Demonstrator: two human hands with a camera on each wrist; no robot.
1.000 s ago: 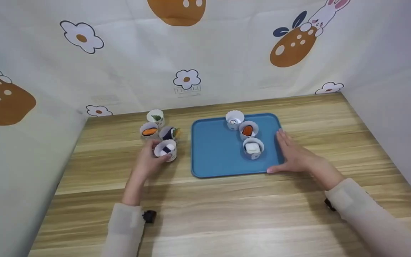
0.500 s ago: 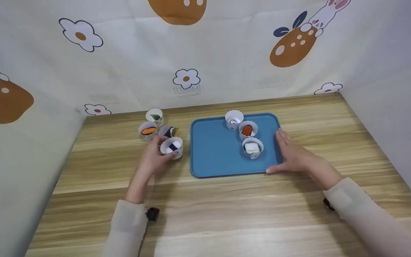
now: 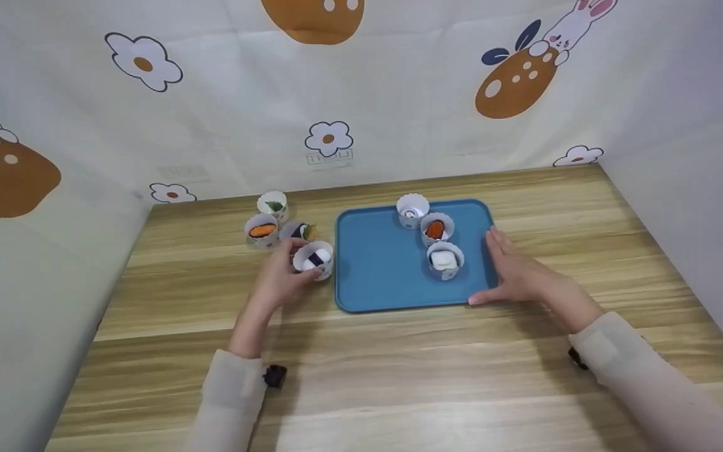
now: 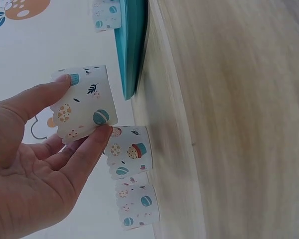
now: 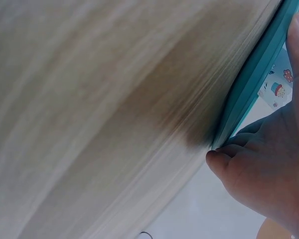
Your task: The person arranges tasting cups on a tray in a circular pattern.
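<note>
My left hand grips a white paper baking cup between thumb and fingers. Inside the cup lies a small white sushi piece with a dark band. The left wrist view shows the cup raised off the table, close to the left edge of a blue tray. My right hand rests against the tray's right edge, fingers extended along the side and thumb at the front corner. Three cups stand on the tray: a back cup, a middle cup and a front cup.
Left of the tray, behind my left hand, stand a cup with green leaf, a cup with an orange topping and a partly hidden cup holding a dark wrapped piece. A patterned cloth hangs behind the wooden table.
My left hand has carried the baking cup rightward to the tray's left edge. The right hand, the tray and the other cups stay where they were.
</note>
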